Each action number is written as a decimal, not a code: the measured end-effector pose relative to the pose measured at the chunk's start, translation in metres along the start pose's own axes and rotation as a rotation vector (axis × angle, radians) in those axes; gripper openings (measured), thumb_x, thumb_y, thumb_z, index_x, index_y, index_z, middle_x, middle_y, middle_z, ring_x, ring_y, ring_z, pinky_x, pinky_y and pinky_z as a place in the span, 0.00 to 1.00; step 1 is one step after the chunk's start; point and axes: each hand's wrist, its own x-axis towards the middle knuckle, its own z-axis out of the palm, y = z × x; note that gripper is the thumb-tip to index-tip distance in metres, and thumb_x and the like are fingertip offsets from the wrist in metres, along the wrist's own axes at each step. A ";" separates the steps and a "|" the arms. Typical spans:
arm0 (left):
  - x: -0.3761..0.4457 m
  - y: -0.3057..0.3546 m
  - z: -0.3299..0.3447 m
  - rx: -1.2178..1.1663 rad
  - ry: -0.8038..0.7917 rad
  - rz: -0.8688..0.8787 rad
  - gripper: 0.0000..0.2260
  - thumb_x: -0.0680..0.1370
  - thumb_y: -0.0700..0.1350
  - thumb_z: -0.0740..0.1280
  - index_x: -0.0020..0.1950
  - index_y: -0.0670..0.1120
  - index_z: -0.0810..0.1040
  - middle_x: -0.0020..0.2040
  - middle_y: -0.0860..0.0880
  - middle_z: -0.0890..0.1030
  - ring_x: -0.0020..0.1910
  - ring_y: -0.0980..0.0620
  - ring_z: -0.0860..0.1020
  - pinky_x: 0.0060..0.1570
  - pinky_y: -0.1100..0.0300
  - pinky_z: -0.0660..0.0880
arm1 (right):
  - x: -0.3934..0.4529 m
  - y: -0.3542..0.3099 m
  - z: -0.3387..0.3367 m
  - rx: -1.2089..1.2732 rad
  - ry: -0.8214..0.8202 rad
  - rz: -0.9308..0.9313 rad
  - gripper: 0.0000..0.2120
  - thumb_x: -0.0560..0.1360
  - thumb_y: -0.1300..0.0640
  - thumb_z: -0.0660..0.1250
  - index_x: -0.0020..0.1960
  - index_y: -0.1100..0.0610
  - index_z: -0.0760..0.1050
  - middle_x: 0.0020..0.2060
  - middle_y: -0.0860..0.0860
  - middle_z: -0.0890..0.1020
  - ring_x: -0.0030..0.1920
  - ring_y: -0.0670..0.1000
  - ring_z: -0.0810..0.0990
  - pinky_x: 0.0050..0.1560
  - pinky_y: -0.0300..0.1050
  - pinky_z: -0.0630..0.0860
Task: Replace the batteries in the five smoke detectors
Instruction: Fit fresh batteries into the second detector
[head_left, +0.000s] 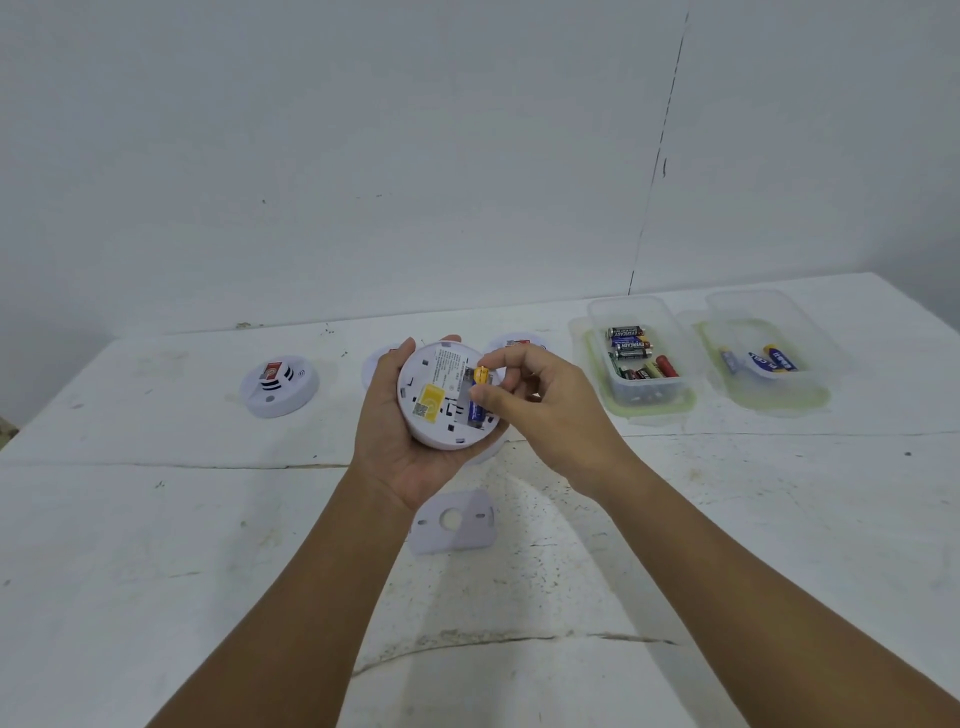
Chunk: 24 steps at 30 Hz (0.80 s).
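My left hand (397, 441) cups a round white smoke detector (439, 402), back side up, with a yellow sticker and an open battery bay. My right hand (535, 400) pinches a blue and yellow battery (479, 395) that stands partly in the bay, thumb and forefinger on its yellow end. A white mounting plate (453, 521) lies on the table below my hands. Another detector (279, 384) rests face up at the left. Two more detectors (517, 344) are partly hidden behind my hands.
A clear tub (641, 358) at the right holds several black and red batteries. A second clear tub (763, 353) further right holds blue and yellow batteries. The white table (156, 519) is stained and cracked, and a white wall stands behind it.
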 end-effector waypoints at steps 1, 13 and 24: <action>0.000 0.000 0.000 0.002 0.004 -0.001 0.17 0.82 0.59 0.62 0.59 0.48 0.80 0.63 0.40 0.78 0.66 0.37 0.78 0.66 0.39 0.72 | 0.000 0.000 0.000 0.001 0.005 0.004 0.11 0.75 0.55 0.78 0.56 0.51 0.83 0.38 0.48 0.75 0.35 0.44 0.72 0.40 0.37 0.75; 0.004 0.004 -0.011 0.008 0.027 -0.009 0.18 0.82 0.59 0.63 0.64 0.48 0.78 0.70 0.37 0.77 0.71 0.34 0.74 0.71 0.37 0.68 | -0.004 0.000 0.001 -0.093 -0.070 -0.026 0.12 0.79 0.59 0.72 0.60 0.48 0.82 0.42 0.46 0.76 0.41 0.44 0.76 0.51 0.43 0.79; 0.002 0.007 -0.020 -0.034 -0.003 -0.025 0.19 0.81 0.59 0.65 0.67 0.49 0.77 0.77 0.38 0.71 0.75 0.35 0.70 0.75 0.36 0.62 | -0.008 -0.005 0.004 -0.070 -0.008 -0.012 0.09 0.76 0.59 0.76 0.55 0.52 0.82 0.39 0.45 0.82 0.38 0.43 0.78 0.45 0.38 0.79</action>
